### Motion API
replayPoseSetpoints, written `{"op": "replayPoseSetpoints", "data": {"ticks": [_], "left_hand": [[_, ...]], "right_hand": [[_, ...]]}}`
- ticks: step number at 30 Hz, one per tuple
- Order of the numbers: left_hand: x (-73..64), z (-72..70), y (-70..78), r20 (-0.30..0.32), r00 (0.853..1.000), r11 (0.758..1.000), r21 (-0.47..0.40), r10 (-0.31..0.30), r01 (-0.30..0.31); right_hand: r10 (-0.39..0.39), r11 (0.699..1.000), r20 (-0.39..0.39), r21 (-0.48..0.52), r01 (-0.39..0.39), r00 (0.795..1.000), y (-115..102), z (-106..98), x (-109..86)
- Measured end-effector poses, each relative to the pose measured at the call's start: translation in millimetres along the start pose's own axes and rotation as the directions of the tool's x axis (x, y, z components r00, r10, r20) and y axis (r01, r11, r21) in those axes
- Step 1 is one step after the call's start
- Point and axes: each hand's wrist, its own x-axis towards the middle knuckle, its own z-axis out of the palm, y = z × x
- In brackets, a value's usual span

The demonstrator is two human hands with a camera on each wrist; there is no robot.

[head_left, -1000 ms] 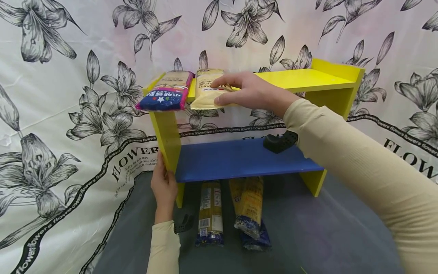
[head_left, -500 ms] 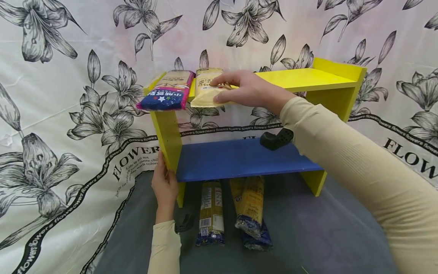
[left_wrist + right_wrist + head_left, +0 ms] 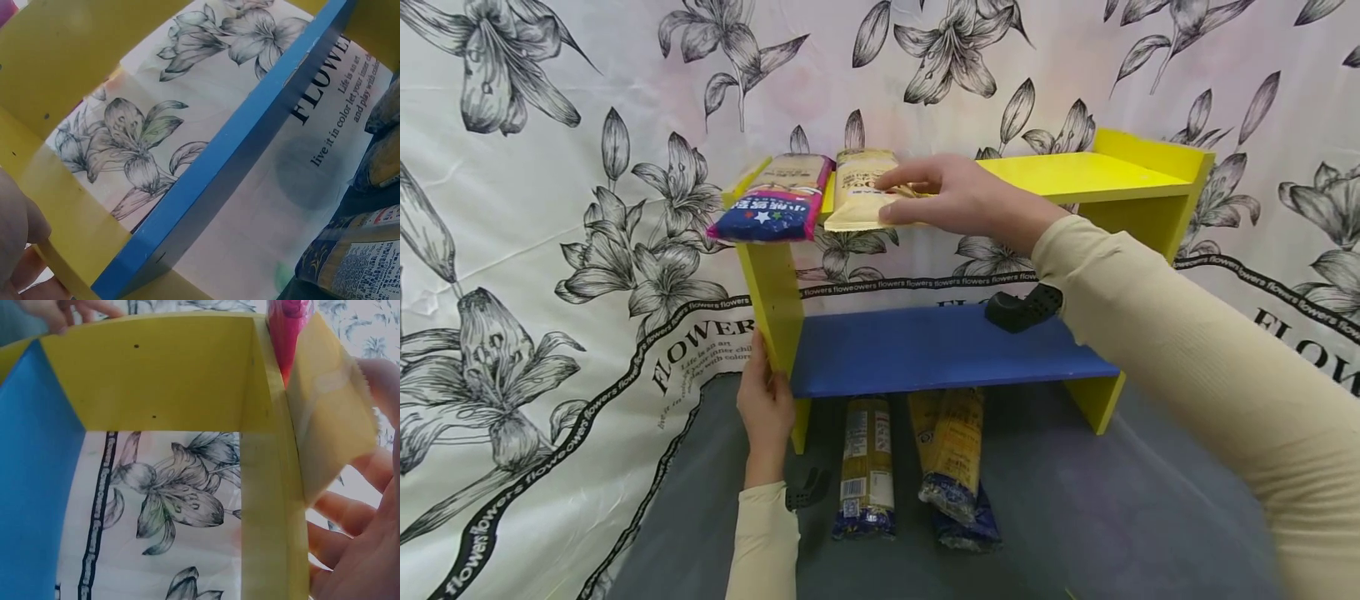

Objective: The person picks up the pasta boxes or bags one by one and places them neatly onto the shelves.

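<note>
My right hand holds a cream-coloured food packet on the yellow top of a small shelf unit, at its left part. In the right wrist view, the packet's end juts past the yellow edge between thumb and fingers. Close to its left lies a pink and blue packet, its front end overhanging the edge. Lower down, my left hand grips the unit's yellow side panel; in the left wrist view only part of that hand shows.
A blue middle shelf spans the unit. Beneath it, on the grey surface, lie a long packet with a barcode and more yellow and blue packets. A flower-printed cloth hangs behind.
The cream packet's front end has shifted slightly up and back with my right hand on it. My left hand stays on the side panel. The head view has shifted a little.
</note>
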Motion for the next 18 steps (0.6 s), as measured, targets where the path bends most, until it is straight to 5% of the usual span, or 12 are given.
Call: {"op": "replayPoseSetpoints", "data": {"ticks": [9, 18], "left_hand": [[0.4, 1.6, -1.3, -0.001, 1.000, 1.000, 0.028, -0.012, 0.012], [-1.9, 1.5, -3.1, 0.011, 1.000, 1.000, 0.009, -0.024, 0.023]], "right_hand": [[-0.037, 0.985, -0.122, -0.169, 0.016, 0.992, 14.9, -9.2, -57.5], [0.012, 0.989, -0.140, -0.144, -0.033, 0.990, 83.0, 7.7, -120.7]]}}
